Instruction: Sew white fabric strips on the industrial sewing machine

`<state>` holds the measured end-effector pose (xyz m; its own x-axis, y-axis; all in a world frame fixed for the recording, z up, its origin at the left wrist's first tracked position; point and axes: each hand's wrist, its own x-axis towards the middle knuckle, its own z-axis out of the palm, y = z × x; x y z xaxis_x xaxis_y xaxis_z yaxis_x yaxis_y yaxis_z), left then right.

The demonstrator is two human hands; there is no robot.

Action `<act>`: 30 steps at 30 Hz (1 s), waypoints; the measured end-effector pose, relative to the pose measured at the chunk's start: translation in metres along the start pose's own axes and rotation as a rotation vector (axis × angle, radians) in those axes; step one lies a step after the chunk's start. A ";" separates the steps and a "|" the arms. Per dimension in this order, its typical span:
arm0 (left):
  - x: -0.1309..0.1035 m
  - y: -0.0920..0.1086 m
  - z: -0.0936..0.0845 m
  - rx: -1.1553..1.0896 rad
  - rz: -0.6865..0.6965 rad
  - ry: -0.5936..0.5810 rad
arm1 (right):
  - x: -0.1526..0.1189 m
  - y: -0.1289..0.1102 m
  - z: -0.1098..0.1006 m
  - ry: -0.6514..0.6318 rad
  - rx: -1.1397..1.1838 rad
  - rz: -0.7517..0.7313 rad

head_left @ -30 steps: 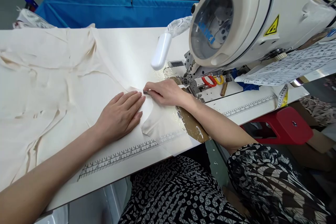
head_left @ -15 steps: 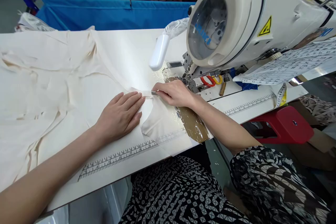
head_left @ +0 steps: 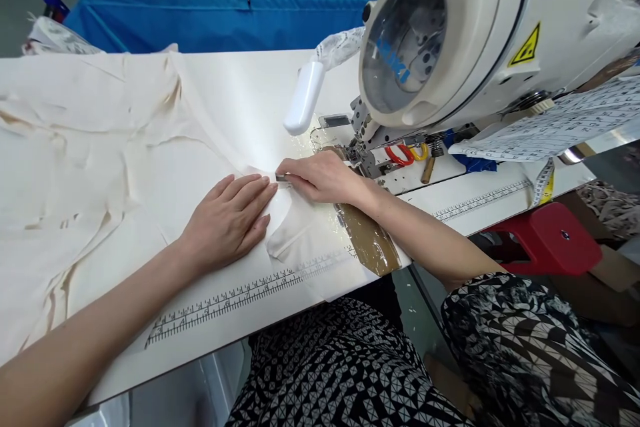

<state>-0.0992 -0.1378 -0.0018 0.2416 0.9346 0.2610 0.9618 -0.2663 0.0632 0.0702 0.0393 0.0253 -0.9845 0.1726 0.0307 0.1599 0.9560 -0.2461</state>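
Pressed flat on cream fabric (head_left: 150, 180), my left hand (head_left: 227, 219) has its fingers stretched out toward the right, holding nothing. Just beyond its fingertips, my right hand (head_left: 320, 177) pinches a small flat grey metal piece (head_left: 281, 177) against a narrow strip of the fabric. Most of that piece is hidden by the fingers, so its exact kind cannot be made out. A loose flap of the fabric (head_left: 295, 233) spreads below the right hand. The two hands almost touch.
A white sewing machine (head_left: 465, 33) stands at right behind my right hand, with a white lamp (head_left: 305, 99) beside it. Red-handled scissors (head_left: 399, 155) lie near its base. A printed ruler (head_left: 225, 307) runs along the table's front edge. A red stool (head_left: 560, 237) stands at right.
My right hand has slid a little to the left with the grey metal piece, up to my left fingertips. My left hand stays in place.
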 end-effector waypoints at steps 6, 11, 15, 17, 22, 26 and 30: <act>0.001 0.000 -0.001 0.009 0.012 0.002 | 0.004 -0.001 0.001 -0.015 -0.031 -0.031; 0.001 -0.001 0.000 0.045 0.050 0.044 | 0.004 -0.003 -0.010 -0.086 -0.173 -0.033; 0.000 -0.001 0.000 0.054 0.048 0.036 | -0.002 0.003 -0.018 -0.098 -0.240 -0.045; -0.001 -0.001 0.001 0.051 0.038 0.026 | -0.005 0.006 -0.017 -0.085 -0.218 -0.044; -0.001 -0.001 0.002 0.032 0.029 0.026 | -0.010 0.010 -0.009 0.004 -0.067 0.034; -0.001 -0.002 0.002 0.041 0.039 0.035 | -0.011 0.011 -0.005 0.036 -0.016 0.043; -0.001 -0.002 0.002 0.023 0.039 0.036 | -0.008 0.010 -0.003 0.017 -0.043 0.024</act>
<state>-0.1011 -0.1374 -0.0045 0.2749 0.9143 0.2974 0.9545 -0.2967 0.0298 0.0803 0.0485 0.0253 -0.9789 0.1997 0.0423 0.1872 0.9607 -0.2048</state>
